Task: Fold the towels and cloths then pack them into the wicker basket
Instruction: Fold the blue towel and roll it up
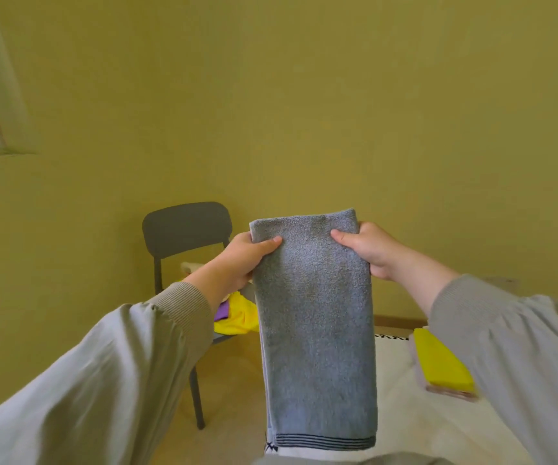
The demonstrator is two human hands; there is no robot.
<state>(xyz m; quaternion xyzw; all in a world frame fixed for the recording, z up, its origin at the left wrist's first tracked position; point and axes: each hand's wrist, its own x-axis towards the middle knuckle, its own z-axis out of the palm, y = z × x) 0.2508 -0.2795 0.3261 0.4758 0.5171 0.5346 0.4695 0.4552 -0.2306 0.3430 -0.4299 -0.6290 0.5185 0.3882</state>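
A grey-blue towel (314, 313), folded into a long narrow strip, is held up by its top edge between the two hands. Its upper left corner is pinched by the left hand (242, 260), the thumb laid across the front and the fingers curled behind. Its upper right corner is gripped in the same way by the right hand (373, 253). The towel hangs straight down below both hands, with its dark-striped hem lowest.

Beyond the left hand a grey chair (187, 236) is seen. On its seat, just under the left wrist, a loose yellow cloth (239, 318) and a purple cloth (222, 311) are heaped. A pale object (187, 265) behind that wrist is too hidden to be identified. Below the right forearm a folded yellow cloth (440, 362) is stacked on a pinkish cloth (455, 395), on a white surface (405, 424).
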